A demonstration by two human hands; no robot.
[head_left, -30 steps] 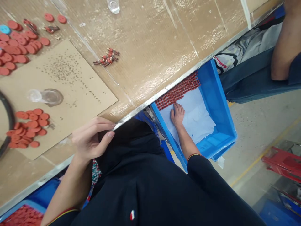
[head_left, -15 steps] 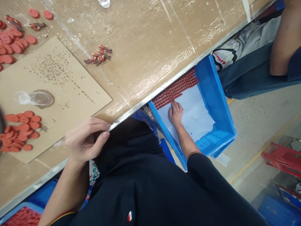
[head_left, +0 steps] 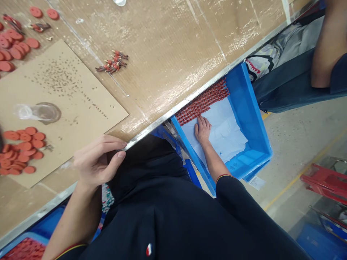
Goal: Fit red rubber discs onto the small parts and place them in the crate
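My right hand [head_left: 203, 130] is inside a blue bin [head_left: 256, 119], low over a white sheet [head_left: 225, 126]. Its fingers are stretched forward and slightly bent, with the tips at the edge of dense rows of small red pieces [head_left: 202, 103]. Nothing can be made out in its fingers. At the table's metal edge rests my left hand [head_left: 100, 160], thumb apart from the fingers and nothing between them. Left of that hand, round red button-like discs [head_left: 25, 146] are piled on a brown board [head_left: 89, 133].
On the table [head_left: 168, 47], a small heap of red-and-dark figurines [head_left: 113, 63] lies beyond the board. A clear container [head_left: 47, 112] stands among scattered tiny brown bits [head_left: 61, 77]. Another person's arm [head_left: 324, 47] is at the right, beside the bin. A red stool-like object [head_left: 325, 182] is on the floor.
The view has shifted slightly, so the things on the table sit a little further left. Both hands keep practically the same place and pose.
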